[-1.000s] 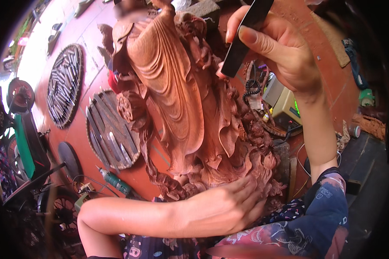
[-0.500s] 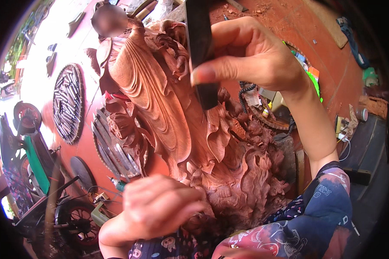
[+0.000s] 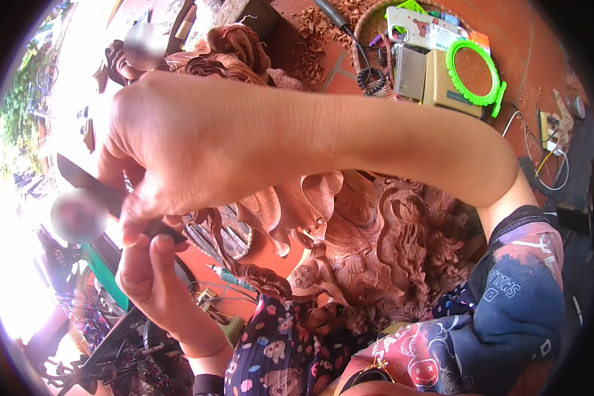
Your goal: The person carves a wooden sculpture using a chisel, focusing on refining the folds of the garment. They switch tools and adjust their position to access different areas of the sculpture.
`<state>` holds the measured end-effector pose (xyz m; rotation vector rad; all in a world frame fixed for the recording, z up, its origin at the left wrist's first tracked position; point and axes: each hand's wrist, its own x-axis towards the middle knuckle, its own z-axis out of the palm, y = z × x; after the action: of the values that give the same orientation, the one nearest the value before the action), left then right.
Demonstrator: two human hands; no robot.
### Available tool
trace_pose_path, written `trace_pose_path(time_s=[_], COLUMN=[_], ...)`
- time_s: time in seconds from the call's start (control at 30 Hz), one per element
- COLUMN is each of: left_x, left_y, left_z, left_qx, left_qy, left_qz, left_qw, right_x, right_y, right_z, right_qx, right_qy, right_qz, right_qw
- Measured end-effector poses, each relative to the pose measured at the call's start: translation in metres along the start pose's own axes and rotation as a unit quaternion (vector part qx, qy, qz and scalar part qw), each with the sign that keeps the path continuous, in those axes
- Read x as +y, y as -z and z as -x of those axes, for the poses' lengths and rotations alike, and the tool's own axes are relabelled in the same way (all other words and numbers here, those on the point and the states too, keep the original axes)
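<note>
A carved reddish-brown wooden statue (image 3: 350, 244) lies slanting before me, its folds and lower carving against my lap. My right forearm crosses over it and hides much of its middle. At the left, my right hand (image 3: 171, 145) is closed on a dark, flat, stiff-looking strip (image 3: 86, 181), which slants down to the right. Below it, my left hand (image 3: 152, 274) is raised with thumb and fingertips pinched at the strip's lower end. Both hands are apart from the statue, to its left.
At the far right, a round basket (image 3: 361, 39) holds boxes and a bright green ring-shaped frame (image 3: 499, 98). A corded handpiece (image 3: 333, 14) lies near wood shavings (image 3: 313, 53). Long tools fill a tray (image 3: 224, 231) beneath my hands. A teal tool (image 3: 231, 276) and cables lie nearby.
My right hand has carried the dark strip left from above the statue. My left hand has moved up and left to meet it, fingers now pinched on its end. The view has shifted.
</note>
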<state>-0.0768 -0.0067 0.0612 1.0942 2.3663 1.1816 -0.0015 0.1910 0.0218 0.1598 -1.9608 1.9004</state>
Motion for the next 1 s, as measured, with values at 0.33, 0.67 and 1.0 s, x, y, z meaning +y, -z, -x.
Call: trace_pose_path(time_s=[0.33, 0.67, 1.0], left_x=[-0.128, -0.285, -0.336], left_y=[0.113, 0.104, -0.006], left_z=[0.025, 0.095, 0.078], left_qx=[0.200, 0.125, -0.005], left_qy=[0.106, 0.347, 0.388], left_qz=[0.177, 0.041, 0.017], left_qw=[0.958, 0.929, 0.921], right_x=[0.044, 0.032, 0.024], right_y=[0.024, 0.007, 0.000], right_z=[0.043, 0.028, 0.024], right_qx=[-0.055, -0.081, -0.082], right_qy=[-0.003, -0.114, -0.212], right_qz=[0.334, 0.402, 0.434], right_qw=[0.941, 0.905, 0.872])
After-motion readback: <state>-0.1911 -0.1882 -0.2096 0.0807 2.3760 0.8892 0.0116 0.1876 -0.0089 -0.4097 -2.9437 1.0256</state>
